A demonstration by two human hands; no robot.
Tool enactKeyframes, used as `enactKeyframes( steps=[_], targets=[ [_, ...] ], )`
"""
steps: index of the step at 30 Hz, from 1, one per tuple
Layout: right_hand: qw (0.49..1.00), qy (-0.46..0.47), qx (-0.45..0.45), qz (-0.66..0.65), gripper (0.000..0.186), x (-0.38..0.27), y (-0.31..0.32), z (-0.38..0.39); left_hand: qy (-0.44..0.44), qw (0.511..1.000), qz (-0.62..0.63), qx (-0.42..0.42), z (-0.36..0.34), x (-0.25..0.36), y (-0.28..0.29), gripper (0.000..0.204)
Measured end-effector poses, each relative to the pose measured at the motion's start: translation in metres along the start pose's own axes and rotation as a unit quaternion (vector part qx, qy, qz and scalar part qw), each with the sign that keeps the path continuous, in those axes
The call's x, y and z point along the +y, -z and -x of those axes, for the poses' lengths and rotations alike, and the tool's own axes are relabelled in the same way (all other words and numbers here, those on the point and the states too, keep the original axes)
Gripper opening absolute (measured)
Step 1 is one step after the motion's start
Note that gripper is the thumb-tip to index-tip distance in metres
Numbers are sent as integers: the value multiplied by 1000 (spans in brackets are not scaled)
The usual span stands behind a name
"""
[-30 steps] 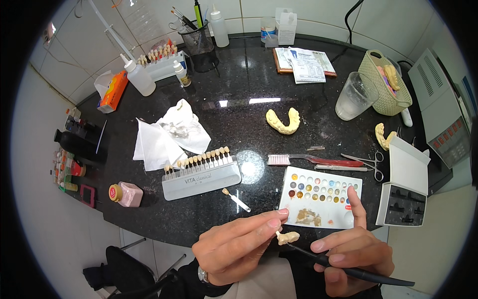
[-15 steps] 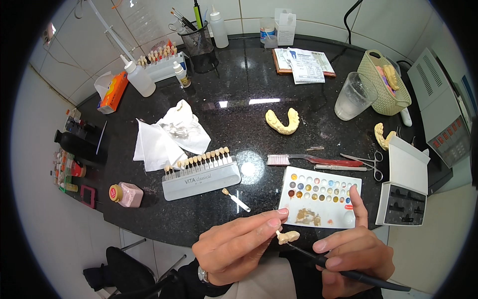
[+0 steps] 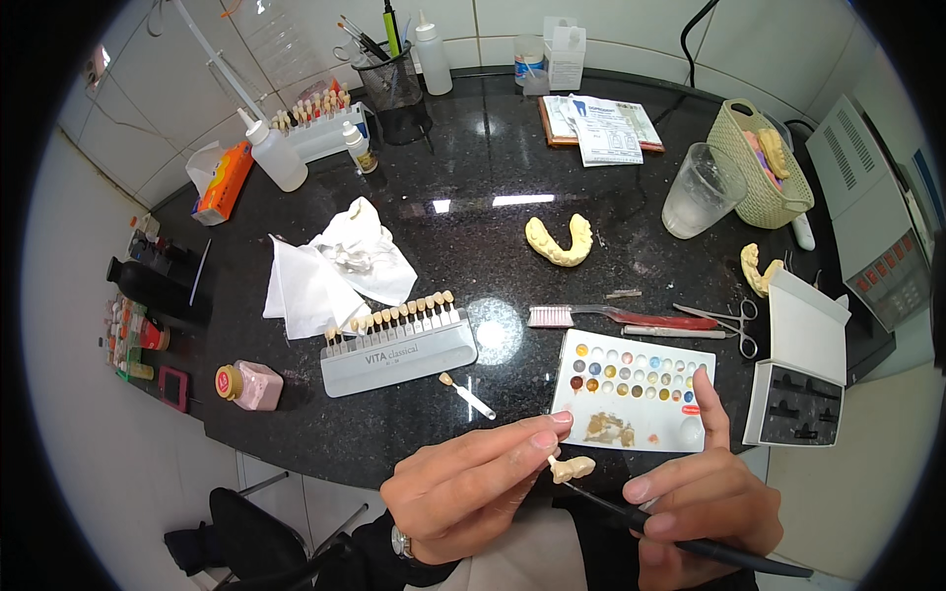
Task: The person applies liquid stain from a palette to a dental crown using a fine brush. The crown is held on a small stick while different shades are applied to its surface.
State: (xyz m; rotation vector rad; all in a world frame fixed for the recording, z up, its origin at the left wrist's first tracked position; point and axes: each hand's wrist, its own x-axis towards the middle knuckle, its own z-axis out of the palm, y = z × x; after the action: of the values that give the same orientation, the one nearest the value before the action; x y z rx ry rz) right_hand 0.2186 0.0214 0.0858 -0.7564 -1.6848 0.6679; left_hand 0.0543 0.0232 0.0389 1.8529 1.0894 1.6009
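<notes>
Between the thumb and fingers of my left hand (image 3: 473, 483) is a small cream dental bridge (image 3: 574, 469), pinched at its left end. My right hand (image 3: 714, 502) grips a thin black-handled brush (image 3: 690, 545) like a pen, its index finger raised. The brush's fine tip meets the underside of the bridge, or lies very close to it. Just beyond both hands lies a white palette (image 3: 675, 431) with rows of coloured wells and a brown smear. To its left, a loose tooth shade tab (image 3: 475, 402) rests in front of a grey shade guide (image 3: 399, 366).
A yellow dental arch model (image 3: 560, 246) sits mid-table. Beyond the palette are a toothbrush (image 3: 591, 313) and scissor-like forceps (image 3: 746, 330). An open white box (image 3: 754, 419) stands right, a plastic cup (image 3: 695, 197) behind it. Crumpled tissue (image 3: 365, 256) and a pink jar (image 3: 258, 386) lie left.
My right hand and the brush have shifted very slightly, and the bridge has turned or tilted a little. Everything on the table stays where it was.
</notes>
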Motion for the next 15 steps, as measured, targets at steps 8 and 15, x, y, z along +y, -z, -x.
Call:
enactKeyframes(
  steps=[8,15],
  targets=[
    [1000,-14,2,8,8,0,1,0,1,1000,2,1,1,-2,-1,17],
    [1000,-11,-1,-10,11,-2,1,0,5,1000,-5,1,0,1,0,18]
  ],
)
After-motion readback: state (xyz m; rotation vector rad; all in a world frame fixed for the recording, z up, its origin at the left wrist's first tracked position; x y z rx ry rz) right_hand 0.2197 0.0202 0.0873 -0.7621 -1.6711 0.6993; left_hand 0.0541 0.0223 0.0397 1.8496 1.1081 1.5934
